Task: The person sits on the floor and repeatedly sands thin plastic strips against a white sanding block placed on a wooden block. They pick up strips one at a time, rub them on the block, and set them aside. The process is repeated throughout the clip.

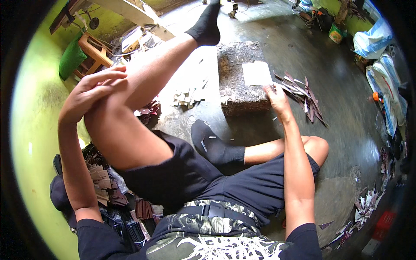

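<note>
My left hand (97, 89) lies over my raised left knee, its fingers stretched out and nothing in them. Ahead of me and a little to the right, my right hand (278, 99) pinches the near right corner of a white rectangular sheet (255, 74). That sheet lies flat on a rough, worn block (232, 82) standing on the floor. A pile of long, thin, dark and white offcut strips (303, 93) is right of the block, close to my right hand. Several small pale cut pieces (189, 96) are on the floor left of the block.
Bundles of cut pieces (104, 182) are stacked by my left hip. A wicker chair (93, 52) with a green cushion (69, 58) stands at the far left. White and blue sacks (383, 78) and white scraps (366, 208) line the right side.
</note>
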A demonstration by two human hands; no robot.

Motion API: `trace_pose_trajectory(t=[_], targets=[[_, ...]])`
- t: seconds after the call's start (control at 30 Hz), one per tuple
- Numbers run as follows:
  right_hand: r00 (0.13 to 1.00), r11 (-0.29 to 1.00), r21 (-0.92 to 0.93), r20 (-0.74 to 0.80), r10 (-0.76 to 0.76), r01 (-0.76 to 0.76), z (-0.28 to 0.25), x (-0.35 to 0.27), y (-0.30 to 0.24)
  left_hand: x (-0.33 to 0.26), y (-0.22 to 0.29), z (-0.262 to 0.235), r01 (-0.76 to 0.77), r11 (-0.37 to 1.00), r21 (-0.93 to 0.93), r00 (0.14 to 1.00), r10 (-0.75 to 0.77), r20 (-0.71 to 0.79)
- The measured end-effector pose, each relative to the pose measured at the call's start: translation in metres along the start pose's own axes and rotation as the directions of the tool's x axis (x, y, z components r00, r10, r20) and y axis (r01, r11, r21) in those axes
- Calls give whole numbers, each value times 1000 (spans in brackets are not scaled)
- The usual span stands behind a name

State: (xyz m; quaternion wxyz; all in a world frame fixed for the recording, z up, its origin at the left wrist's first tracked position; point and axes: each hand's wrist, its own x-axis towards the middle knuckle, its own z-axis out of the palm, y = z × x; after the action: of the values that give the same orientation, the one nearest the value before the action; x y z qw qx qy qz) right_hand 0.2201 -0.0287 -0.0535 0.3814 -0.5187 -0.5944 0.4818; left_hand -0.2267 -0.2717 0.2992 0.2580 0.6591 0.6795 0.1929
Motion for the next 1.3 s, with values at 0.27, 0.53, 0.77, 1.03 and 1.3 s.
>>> trace_pose_trajectory(t=[0.27, 0.53, 0.77, 1.03, 1.3], targets=[[993, 993, -48, 63, -103, 106, -2, -47, -24, 131, -45, 112, -27, 777, 629, 979, -107, 174], [995, 996, -22, 47, -89, 90, 12, -112, -36, 259, -176, 235, 260, 882, 393, 925, -345, 162], [994, 998, 47, 101, 46, -51, 17, -135, -54, 356, -269, 254, 260, 888, 379, 956, -182, -231], [981, 987, -7, 107, 163, -163, 14, -141, -55, 446, -286, 261, 503, 815, 288, 856, -423, -297], [972, 977, -17, 93, 215, -214, 14, -141, -57, 464, -316, 287, 441, 887, 135, 865, -381, -325]])
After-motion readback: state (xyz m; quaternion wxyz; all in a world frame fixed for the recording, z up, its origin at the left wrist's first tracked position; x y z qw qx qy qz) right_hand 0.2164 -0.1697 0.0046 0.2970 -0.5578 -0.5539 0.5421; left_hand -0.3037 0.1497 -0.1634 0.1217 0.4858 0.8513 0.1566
